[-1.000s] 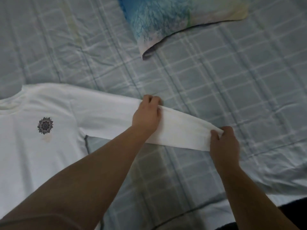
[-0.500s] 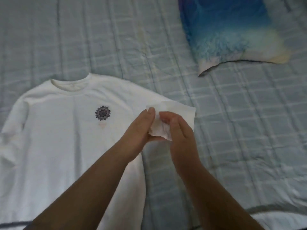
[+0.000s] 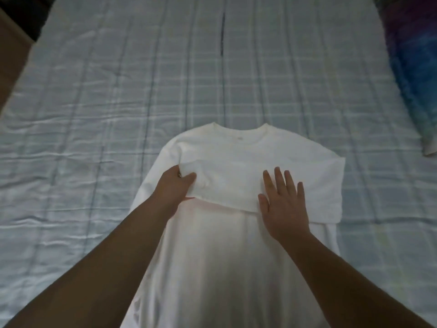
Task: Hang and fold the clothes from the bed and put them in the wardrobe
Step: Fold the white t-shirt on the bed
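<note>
A white long-sleeved fabric shirt [image 3: 236, 268] lies flat on the bed, on a pale blue-grey checked bedsheet [image 3: 94, 114]. Its round neckline [image 3: 241, 132] points away from the person and its lower part runs out of the bottom of the view. 1 sleeve [image 3: 231, 183] is folded across the chest from the right shoulder toward the left side, making a broad white band over the body of the shirt. At the right shoulder the fold gives a straight edge.

The left hand [image 3: 175, 188] is at the left end of this band. Its grip is narrow and holds the sleeve end: the thumb lies on top of the cloth and the fingers are tucked under it, out of sight. The right hand [image 3: 283, 204] lies palm down on the shirt with all 5 digits straight and spread, so its grip is wide and holds nothing. Its fingers rest on the folded sleeve, and the heel of the palm lies past the band's near edge, on the shirt's body. 2 bare forearms reach in from the bottom corners, and the left one crosses the shirt's left side.

A soft pillow printed in blue and purple [image 3: 416, 79] lies on the sheet at the right edge, well apart from the shirt. A brown surface [image 3: 9, 50] fills the top left corner, too blurred to tell what it is.
</note>
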The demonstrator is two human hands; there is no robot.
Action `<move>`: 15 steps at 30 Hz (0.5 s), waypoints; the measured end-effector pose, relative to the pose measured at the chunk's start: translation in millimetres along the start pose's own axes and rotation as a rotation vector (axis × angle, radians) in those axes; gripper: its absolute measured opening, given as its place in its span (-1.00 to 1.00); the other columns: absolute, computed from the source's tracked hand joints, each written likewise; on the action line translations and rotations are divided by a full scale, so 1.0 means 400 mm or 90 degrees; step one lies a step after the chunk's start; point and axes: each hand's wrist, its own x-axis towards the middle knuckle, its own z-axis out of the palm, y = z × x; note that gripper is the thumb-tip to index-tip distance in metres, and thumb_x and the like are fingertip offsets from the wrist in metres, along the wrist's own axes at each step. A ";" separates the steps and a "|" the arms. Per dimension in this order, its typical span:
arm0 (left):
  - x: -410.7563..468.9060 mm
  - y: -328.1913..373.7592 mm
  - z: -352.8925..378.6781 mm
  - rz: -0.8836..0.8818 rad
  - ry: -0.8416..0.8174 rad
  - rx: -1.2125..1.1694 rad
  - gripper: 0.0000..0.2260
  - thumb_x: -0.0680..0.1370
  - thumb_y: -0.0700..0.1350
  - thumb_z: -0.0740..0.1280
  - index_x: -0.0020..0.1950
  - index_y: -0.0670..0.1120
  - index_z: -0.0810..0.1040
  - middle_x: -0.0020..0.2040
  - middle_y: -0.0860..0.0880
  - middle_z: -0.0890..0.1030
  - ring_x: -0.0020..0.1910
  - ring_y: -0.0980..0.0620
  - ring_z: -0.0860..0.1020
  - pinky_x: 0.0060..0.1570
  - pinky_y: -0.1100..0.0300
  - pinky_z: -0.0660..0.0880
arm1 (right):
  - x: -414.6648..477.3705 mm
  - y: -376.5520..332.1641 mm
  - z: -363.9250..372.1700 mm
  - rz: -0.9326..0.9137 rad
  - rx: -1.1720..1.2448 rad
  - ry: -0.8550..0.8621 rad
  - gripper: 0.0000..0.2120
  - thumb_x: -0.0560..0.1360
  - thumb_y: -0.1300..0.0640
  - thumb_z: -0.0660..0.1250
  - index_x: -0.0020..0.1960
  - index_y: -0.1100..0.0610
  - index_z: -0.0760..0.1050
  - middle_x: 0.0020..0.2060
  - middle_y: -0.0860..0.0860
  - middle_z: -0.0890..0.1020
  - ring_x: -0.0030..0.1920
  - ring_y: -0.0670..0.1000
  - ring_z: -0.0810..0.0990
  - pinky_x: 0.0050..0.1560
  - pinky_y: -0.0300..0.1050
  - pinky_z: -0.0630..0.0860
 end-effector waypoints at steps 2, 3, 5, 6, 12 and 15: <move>0.054 -0.036 -0.043 -0.036 0.009 -0.017 -0.82 0.60 -0.22 0.34 0.18 -0.07 0.57 0.10 -0.11 0.64 0.01 -0.11 0.64 -0.19 0.02 0.63 | 0.027 -0.031 0.038 0.002 -0.026 -0.028 -0.42 0.63 -0.14 -0.19 0.61 0.00 -0.02 0.60 0.06 0.02 0.60 0.12 -0.06 0.53 0.27 -0.02; 0.076 -0.052 -0.058 -0.049 0.015 -0.022 -0.79 0.59 -0.22 0.35 0.22 -0.12 0.57 0.11 -0.14 0.63 0.03 -0.14 0.64 -0.18 0.00 0.63 | 0.039 -0.042 0.055 0.005 -0.031 -0.043 -0.42 0.63 -0.14 -0.18 0.62 -0.01 -0.05 0.61 0.05 0.00 0.60 0.11 -0.08 0.53 0.27 -0.05; 0.108 -0.081 -0.078 -0.069 0.034 -0.014 -0.78 0.55 -0.24 0.38 0.19 -0.18 0.58 0.10 -0.20 0.63 0.04 -0.21 0.64 -0.15 -0.06 0.64 | 0.057 -0.053 0.085 0.011 -0.038 -0.065 -0.42 0.63 -0.15 -0.18 0.62 -0.04 -0.11 0.61 0.03 -0.05 0.60 0.10 -0.12 0.53 0.27 -0.08; 0.120 -0.097 -0.086 -0.073 0.051 0.013 -0.80 0.52 -0.23 0.41 0.13 -0.20 0.60 0.07 -0.22 0.64 0.02 -0.23 0.64 -0.14 -0.11 0.65 | 0.064 -0.055 0.097 0.014 -0.042 -0.072 -0.42 0.63 -0.16 -0.18 0.62 -0.05 -0.12 0.61 0.02 -0.06 0.60 0.09 -0.13 0.53 0.27 -0.09; 0.124 -0.117 -0.099 -0.001 0.091 0.314 -0.81 0.44 -0.14 0.46 -0.02 -0.21 0.58 -0.10 -0.13 0.63 -0.06 -0.16 0.59 -0.07 0.01 0.53 | 0.078 -0.054 0.127 0.025 -0.061 -0.093 -0.42 0.63 -0.16 -0.16 0.61 -0.07 -0.19 0.61 0.00 -0.10 0.60 0.08 -0.15 0.54 0.25 -0.12; 0.104 -0.110 -0.101 0.034 0.103 0.370 -0.81 0.47 -0.16 0.43 -0.01 -0.07 0.46 -0.15 0.02 0.53 -0.12 -0.03 0.51 -0.11 0.15 0.38 | 0.076 -0.086 0.104 0.054 -0.046 -0.114 -0.41 0.64 -0.10 -0.07 0.61 -0.02 -0.14 0.61 0.02 -0.07 0.60 0.09 -0.12 0.54 0.24 -0.10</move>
